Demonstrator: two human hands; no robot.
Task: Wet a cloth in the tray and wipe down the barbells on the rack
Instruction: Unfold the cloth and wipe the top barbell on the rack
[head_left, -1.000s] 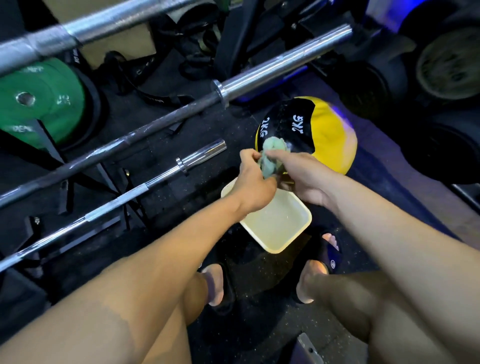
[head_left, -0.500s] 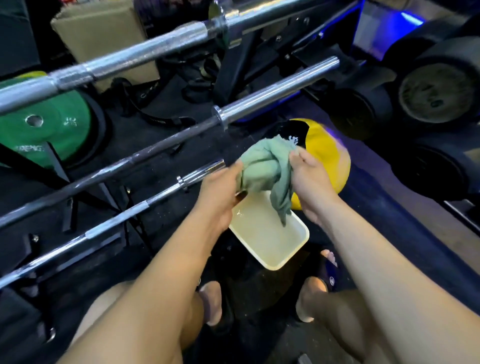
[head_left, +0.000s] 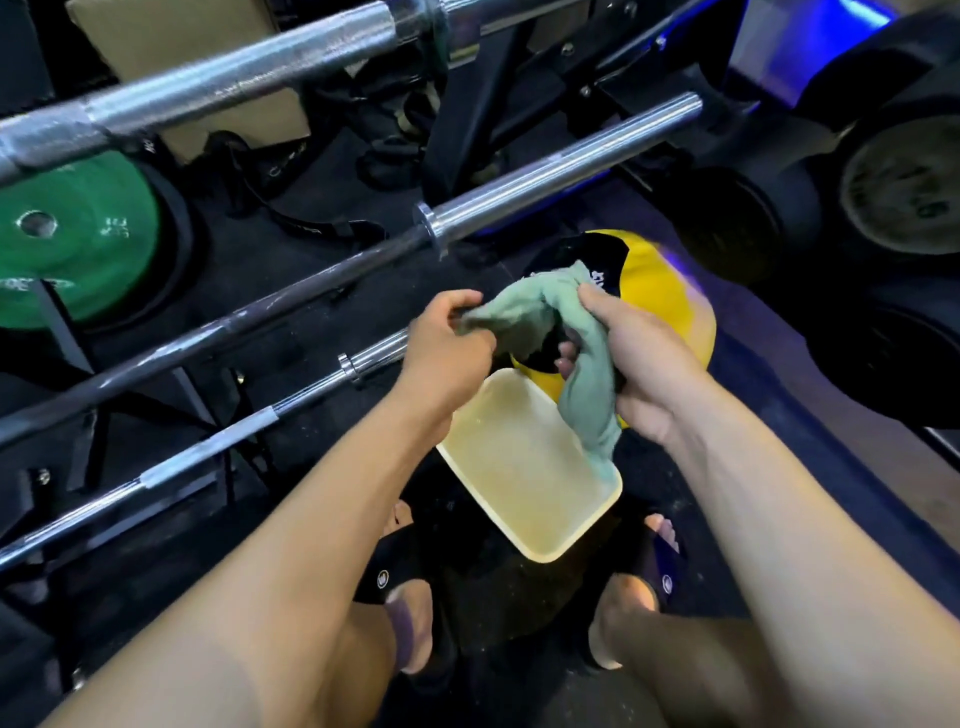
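White lettering on the yellow-and-black medicine ball (head_left: 670, 291) is too blurred to read, as is the print on the green weight plate (head_left: 67, 244). A soft, crumpled pale-green cloth (head_left: 545, 322) hangs above the shallow cream rectangular tray (head_left: 519, 499) on the dark floor. The left hand (head_left: 447, 353) pinches one end of the cloth; the right hand (head_left: 634, 364) curls its fingers round the twisted, drooping end. Three steel barbells (head_left: 545, 182), knurled in places, lie on the black rack (head_left: 67, 332) just left.
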